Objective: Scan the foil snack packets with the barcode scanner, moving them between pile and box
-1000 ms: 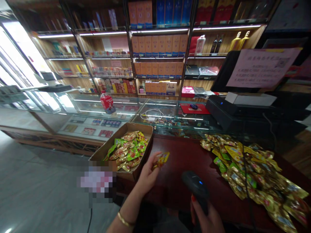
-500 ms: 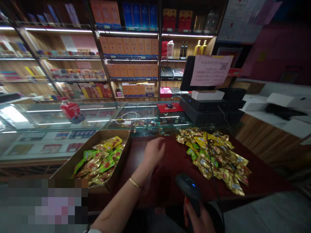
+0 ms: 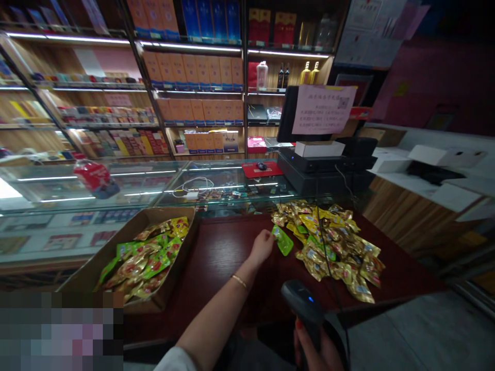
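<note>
Head view shows the left arm stretched forward and to the right over the table [image 3: 222, 247], a bracelet [image 3: 238, 281] at its wrist. The left hand [image 3: 262, 246] is turned toward the pile [image 3: 328, 239], its fingers drawn together in a pinch at the left edge of a green packet [image 3: 283, 241], which lies at the pile's near left side. Low in front, the right hand [image 3: 319, 348] is curled round the handle of the scanner [image 3: 303, 301], whose head tips up and leftward. Left of both hands, the box [image 3: 160, 301] contains more packets [image 3: 145, 263].
</note>
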`<state>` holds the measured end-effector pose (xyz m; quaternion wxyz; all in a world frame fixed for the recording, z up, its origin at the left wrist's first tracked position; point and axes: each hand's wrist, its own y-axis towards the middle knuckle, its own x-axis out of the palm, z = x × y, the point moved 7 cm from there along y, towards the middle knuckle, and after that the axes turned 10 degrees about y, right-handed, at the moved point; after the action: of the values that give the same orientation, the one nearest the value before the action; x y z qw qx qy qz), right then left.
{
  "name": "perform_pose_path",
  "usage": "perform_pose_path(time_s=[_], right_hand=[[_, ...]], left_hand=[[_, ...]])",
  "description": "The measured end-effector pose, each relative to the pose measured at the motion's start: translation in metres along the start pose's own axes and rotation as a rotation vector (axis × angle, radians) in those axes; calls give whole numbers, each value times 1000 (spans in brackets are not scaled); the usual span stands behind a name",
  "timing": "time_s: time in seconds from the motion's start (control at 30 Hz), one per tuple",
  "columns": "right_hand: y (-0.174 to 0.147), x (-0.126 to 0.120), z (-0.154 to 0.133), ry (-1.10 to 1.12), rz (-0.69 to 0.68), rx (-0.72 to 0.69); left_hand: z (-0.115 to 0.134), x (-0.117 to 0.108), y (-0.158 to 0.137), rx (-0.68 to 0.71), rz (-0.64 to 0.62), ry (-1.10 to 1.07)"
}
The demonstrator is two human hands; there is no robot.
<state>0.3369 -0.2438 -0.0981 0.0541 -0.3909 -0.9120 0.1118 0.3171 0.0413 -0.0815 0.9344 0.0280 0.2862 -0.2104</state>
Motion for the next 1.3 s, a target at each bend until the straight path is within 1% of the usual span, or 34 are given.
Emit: perform_pose_path(time_s=[0.07, 0.17, 0.23, 0.3, 0.4, 0.5, 0.57, 0.8, 0.9, 1.17, 1.3], right_hand=[[-1, 13, 0, 12, -45, 2], [-3, 39, -2, 32, -134, -16], [-6, 57, -6, 15, -196, -48], [-10, 74, -11, -23, -239, -71], [-16, 93, -22, -69, -271, -127], [-20, 104, -32, -108, -281, -190], [-19, 107, -33, -127, -285, -196], [-8, 106, -17, -100, -311, -169], [-1, 106, -7, -82, -321, -138], [24, 117, -5, -21, -394, -160], [33, 124, 4, -5, -442, -141]], left_hand=[[-25, -40, -18, -6, 55, -114], [-66, -99, -54, -33, 164, -443], [-92, -125, -75, -77, 237, -614], [-112, -138, -89, -121, 291, -640], [-127, -142, -97, -127, 342, -607], [-128, -138, -95, -90, 333, -567], [-125, -137, -93, -75, 307, -549], [-113, -144, -97, -10, 338, -516], [-111, -143, -98, -8, 337, -520], [-109, -139, -98, 28, 301, -505], [-110, -134, -99, 23, 274, -544]])
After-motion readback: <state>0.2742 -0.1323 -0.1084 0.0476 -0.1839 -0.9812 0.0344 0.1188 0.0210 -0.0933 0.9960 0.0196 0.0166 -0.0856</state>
